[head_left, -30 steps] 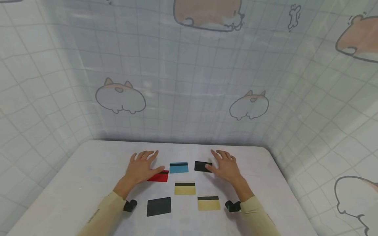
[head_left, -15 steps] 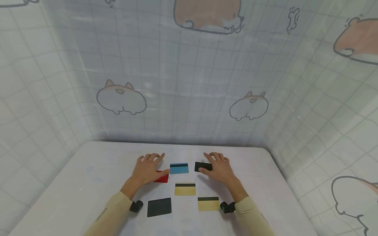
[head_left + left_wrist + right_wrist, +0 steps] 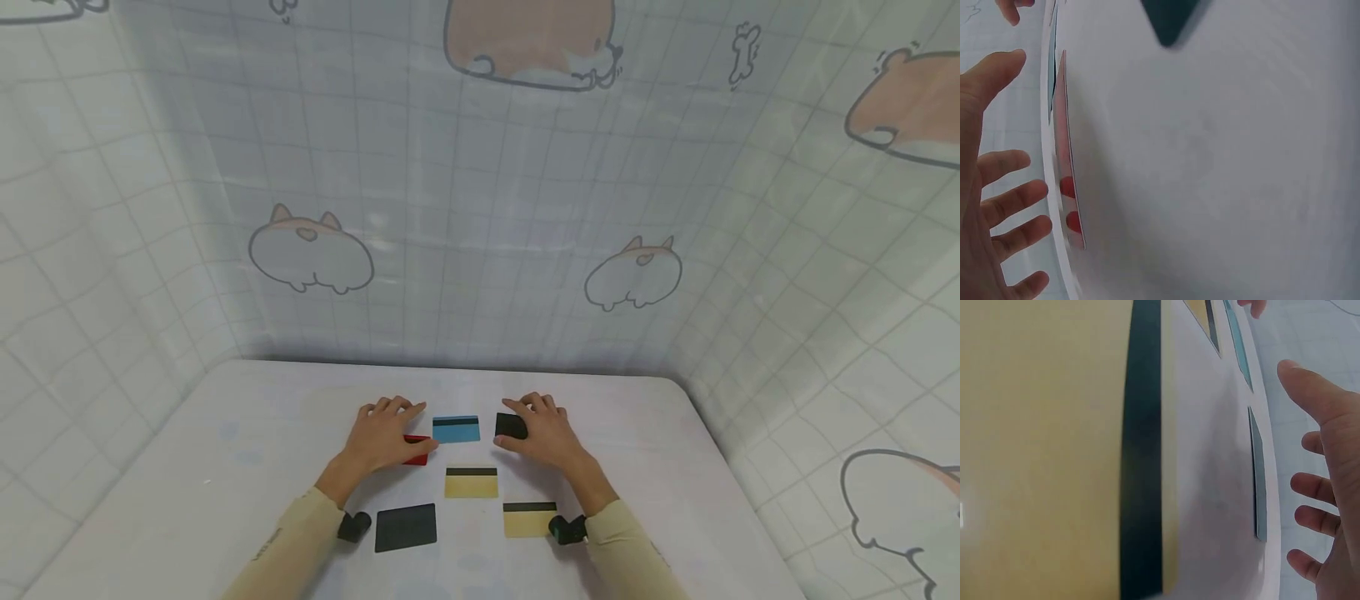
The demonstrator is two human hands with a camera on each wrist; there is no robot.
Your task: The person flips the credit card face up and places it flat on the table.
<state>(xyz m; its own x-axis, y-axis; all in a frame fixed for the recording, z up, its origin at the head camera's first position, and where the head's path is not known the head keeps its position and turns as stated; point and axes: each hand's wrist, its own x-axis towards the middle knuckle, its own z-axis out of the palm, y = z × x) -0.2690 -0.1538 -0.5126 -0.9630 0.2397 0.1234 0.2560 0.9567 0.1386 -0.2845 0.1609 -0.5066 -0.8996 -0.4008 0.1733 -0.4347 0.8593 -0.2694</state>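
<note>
My left hand (image 3: 378,436) hovers over a red card (image 3: 417,450), hiding most of it; in the left wrist view its fingers are spread and hold nothing. My right hand (image 3: 546,434) is above a small black card (image 3: 510,426), covering its right part, with fingers loosely apart and empty in the right wrist view. Between the two hands lies a blue card (image 3: 456,429) with a dark stripe. Nearer to me are a yellow striped card (image 3: 471,483), a second yellow striped card (image 3: 525,521) partly behind the right wrist camera, and a dark grey card (image 3: 406,527).
All the cards lie flat on a white table (image 3: 247,467) with rounded far corners. A pale curtain (image 3: 480,317) with a grid and cartoon animals stands behind the table and along both sides. Small black cameras (image 3: 354,527) are strapped to the wrists.
Both hands have moved inward toward each other, the left one rightward and the right one leftward. More of the red card and the small black card is covered. The cards have not moved.
</note>
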